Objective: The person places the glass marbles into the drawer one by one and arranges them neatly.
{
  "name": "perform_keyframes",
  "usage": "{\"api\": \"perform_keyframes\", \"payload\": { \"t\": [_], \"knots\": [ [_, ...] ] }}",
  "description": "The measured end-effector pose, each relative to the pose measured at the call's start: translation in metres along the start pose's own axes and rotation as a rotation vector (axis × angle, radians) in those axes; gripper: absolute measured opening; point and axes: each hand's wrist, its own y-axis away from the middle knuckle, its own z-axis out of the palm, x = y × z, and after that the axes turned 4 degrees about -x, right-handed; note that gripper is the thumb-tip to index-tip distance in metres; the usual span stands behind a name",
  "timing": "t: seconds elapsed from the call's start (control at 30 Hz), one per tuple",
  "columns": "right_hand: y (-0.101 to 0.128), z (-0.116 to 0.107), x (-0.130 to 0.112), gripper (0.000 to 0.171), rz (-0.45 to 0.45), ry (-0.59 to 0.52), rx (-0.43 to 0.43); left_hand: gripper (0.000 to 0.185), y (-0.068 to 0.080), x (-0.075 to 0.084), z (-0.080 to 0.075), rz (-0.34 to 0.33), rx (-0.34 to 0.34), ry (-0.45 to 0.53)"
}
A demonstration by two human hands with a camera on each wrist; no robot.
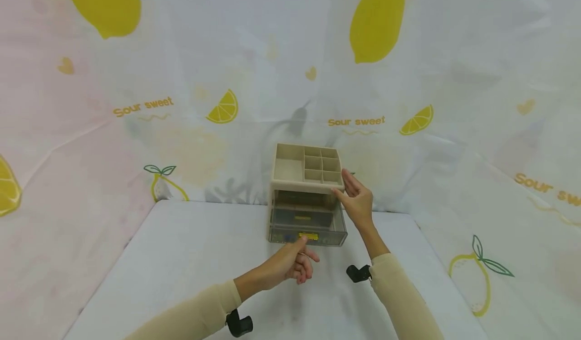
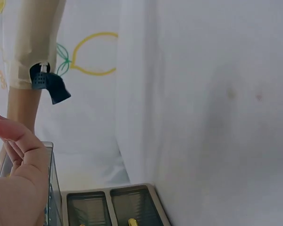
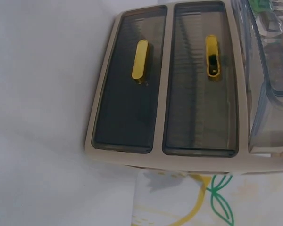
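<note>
A beige desk organizer with an open compartment tray on top stands at the back of the white table. Its clear bottom drawer is pulled out toward me. My left hand, fingers curled, has its thumb and index tip at the drawer's yellow handle. My right hand presses straight fingers against the organizer's upper right side. The left wrist view shows my left hand beside the clear drawer wall. The right wrist view shows two shut smoky drawers with a yellow handle on each, but no hand.
The white tabletop spreads in front of and left of the organizer. Lemon-print cloth hangs behind and on both sides, close behind the organizer. Black camera mounts sit on both wrists.
</note>
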Motion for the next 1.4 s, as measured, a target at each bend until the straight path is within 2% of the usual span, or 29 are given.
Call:
{"api": "perform_keyframes", "payload": {
  "t": [0.13, 0.37, 0.47, 0.6, 0.8, 0.93, 1.17, 1.4],
  "knots": [
    [0.000, 0.000, 0.003, 0.063, -0.001, -0.005, 0.002, 0.070, -0.007, -0.006, 0.002, 0.047, 0.034, 0.045],
    [-0.004, -0.003, 0.027, 0.063, -0.003, -0.002, 0.031, 0.056, -0.015, -0.011, 0.009, 0.152, 0.104, 0.091],
    [-0.005, -0.004, 0.030, 0.062, -0.021, 0.012, 0.039, 0.054, -0.019, -0.011, 0.010, 0.180, 0.135, 0.104],
    [-0.004, -0.004, 0.028, 0.063, -0.022, 0.008, 0.031, 0.055, -0.024, -0.010, 0.010, 0.197, 0.183, 0.116],
    [-0.001, -0.003, 0.008, 0.061, -0.013, -0.005, -0.008, 0.058, -0.035, -0.006, 0.006, 0.233, 0.224, 0.109],
    [0.000, -0.002, -0.001, 0.059, 0.005, 0.009, -0.019, 0.057, -0.046, -0.002, 0.001, 0.234, 0.257, 0.139],
    [0.001, -0.001, -0.001, 0.057, 0.033, 0.018, -0.036, 0.056, -0.061, 0.001, -0.006, 0.254, 0.310, 0.151],
    [-0.003, -0.002, -0.001, 0.058, 0.024, 0.021, -0.019, 0.055, -0.064, 0.006, -0.003, 0.237, 0.336, 0.180]
  ]
}}
